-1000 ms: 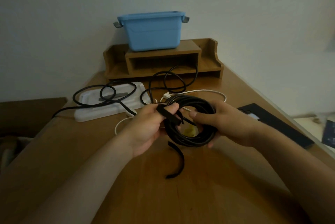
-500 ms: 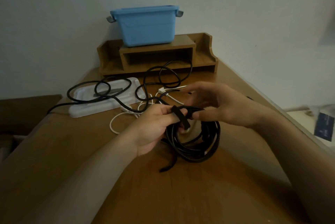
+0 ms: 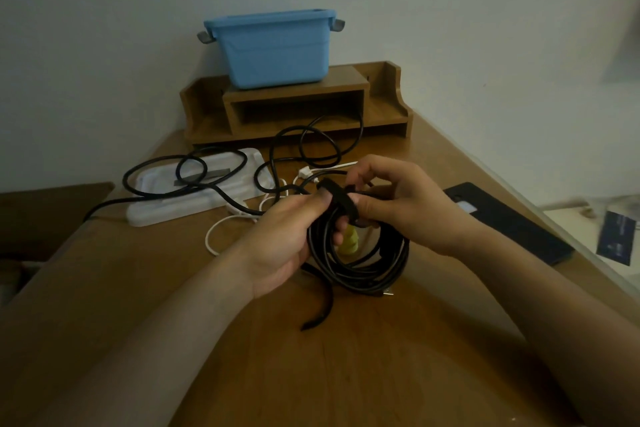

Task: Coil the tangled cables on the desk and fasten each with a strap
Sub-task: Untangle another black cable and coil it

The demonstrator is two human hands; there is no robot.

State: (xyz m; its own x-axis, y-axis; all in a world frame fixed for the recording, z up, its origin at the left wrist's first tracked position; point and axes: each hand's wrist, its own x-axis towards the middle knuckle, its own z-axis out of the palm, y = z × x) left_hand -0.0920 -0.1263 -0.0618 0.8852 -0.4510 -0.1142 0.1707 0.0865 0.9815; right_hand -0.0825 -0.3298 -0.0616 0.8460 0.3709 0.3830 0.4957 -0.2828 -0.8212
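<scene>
A: Where's the cable being bundled?
B: The black coil is held just over the desk, well in front of the blue tub and a little to its right.
A: And the hands?
B: The left hand has its fingers curled through the coil's upper left side, thumb pressed on top. The right hand comes in from the other side, thumb and curled fingers pinching the strap.
A: So where is the strap against the grip?
B: It arches over the top of the coil, between the two thumbs, touching both. The rest of the coil hangs below the hands.
A: Anything inside the loops?
B: A small yellow thing shows through the middle, too dim to name.
A: What else lies in front of the tub?
B: A loose black strip on the desk, nearer the person than the coil. A second black cable sprawls between tub and coil, running over a white tray off to the tub's front left, with a white cable beside it. The tub stands on a wooden shelf, and a dark flat slab lies to its front right
</scene>
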